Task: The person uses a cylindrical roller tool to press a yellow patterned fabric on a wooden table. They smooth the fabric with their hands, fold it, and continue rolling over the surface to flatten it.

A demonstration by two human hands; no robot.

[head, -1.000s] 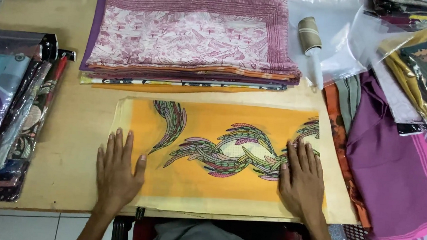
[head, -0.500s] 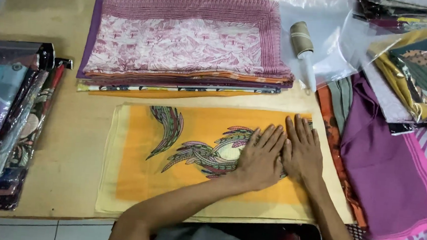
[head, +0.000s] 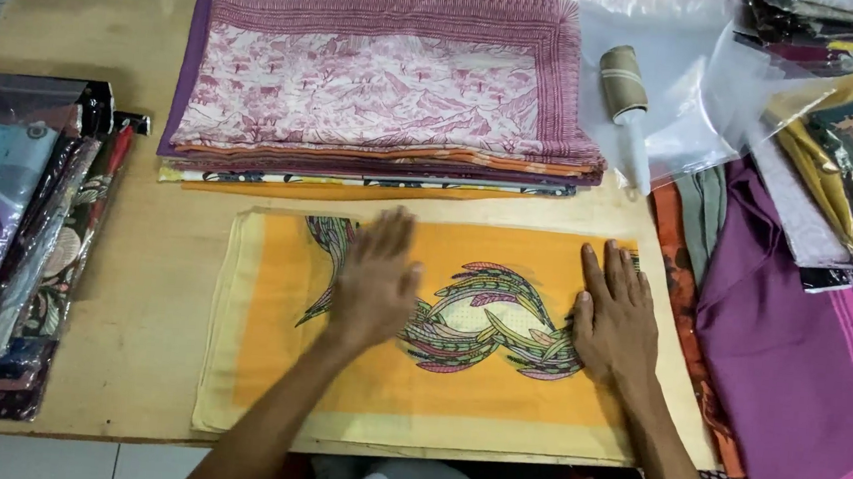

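A folded orange cloth [head: 435, 400] with a pale yellow border and a green and pink swirl print lies flat near the table's front edge. My left hand [head: 376, 281] rests palm down on the left part of the swirl, fingers spread, slightly blurred. My right hand [head: 616, 318] presses flat on the cloth's right end, fingers pointing away from me. Neither hand grips anything.
A stack of folded cloths [head: 376, 96], topped by a pink and maroon print, lies behind. A lint roller [head: 624, 98] rests on clear plastic bags [head: 698, 78]. Bagged cloths [head: 17, 231] are piled at left, loose purple and patterned cloths [head: 800, 336] at right. The wooden table [head: 112, 8] carries everything.
My left hand swept from the cloth's left end over to beside my right hand, then slid back left to the middle of the swirl. My right hand stayed at the right end.
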